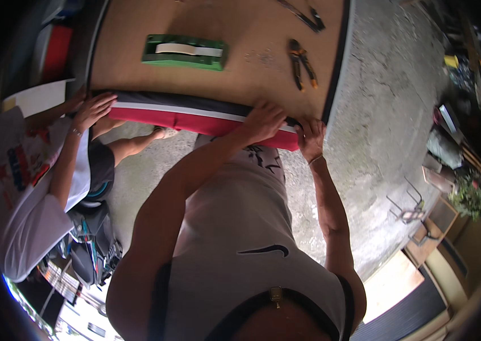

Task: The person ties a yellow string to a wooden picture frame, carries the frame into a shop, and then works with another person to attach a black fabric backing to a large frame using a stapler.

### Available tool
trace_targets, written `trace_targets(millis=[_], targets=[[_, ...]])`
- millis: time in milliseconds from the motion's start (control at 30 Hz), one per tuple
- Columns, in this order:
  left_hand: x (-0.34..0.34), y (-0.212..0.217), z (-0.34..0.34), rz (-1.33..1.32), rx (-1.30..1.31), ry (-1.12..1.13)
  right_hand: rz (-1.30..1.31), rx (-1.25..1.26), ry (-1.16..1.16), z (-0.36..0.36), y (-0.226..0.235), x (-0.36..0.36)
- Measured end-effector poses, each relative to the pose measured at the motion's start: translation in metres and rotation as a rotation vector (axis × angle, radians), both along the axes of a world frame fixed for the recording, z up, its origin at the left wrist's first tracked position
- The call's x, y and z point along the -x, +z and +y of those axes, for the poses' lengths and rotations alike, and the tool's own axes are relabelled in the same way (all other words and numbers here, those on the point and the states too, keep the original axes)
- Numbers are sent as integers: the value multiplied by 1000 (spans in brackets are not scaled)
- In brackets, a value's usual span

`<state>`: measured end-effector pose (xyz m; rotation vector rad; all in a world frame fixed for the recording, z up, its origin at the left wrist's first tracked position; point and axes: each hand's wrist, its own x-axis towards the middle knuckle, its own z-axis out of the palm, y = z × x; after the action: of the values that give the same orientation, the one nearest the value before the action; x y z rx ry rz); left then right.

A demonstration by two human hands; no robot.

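A long strip of fabric, banded black, white and red, lies along the near edge of the brown tabletop, its red part hanging over the front. My left hand is closed over the strip, right of its middle, with bent fingers on the upper band. At the strip's right end, my right hand grips the fabric at the table corner, fingers on top. A co-worker's hand holds the same strip at its left end. What lies beneath my palms is hidden.
On the table stand a green tape dispenser and orange-handled pliers, with small scattered bits between them. Another dark hand tool lies at the far right edge. The co-worker stands close on my left; concrete floor extends to the right.
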<state>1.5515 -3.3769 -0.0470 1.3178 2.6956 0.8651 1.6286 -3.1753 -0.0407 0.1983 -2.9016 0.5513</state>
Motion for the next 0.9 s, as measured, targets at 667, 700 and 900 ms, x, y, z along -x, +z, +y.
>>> trace_targets(millis=[667, 700, 900], targets=[[-22, 8, 59, -2, 28, 116, -12, 181, 164, 65, 15, 3], [-21, 10, 61, -17, 30, 134, -18, 193, 171, 66, 16, 4], [-20, 13, 68, 51, 47, 170, -24, 43, 77, 61, 25, -1]])
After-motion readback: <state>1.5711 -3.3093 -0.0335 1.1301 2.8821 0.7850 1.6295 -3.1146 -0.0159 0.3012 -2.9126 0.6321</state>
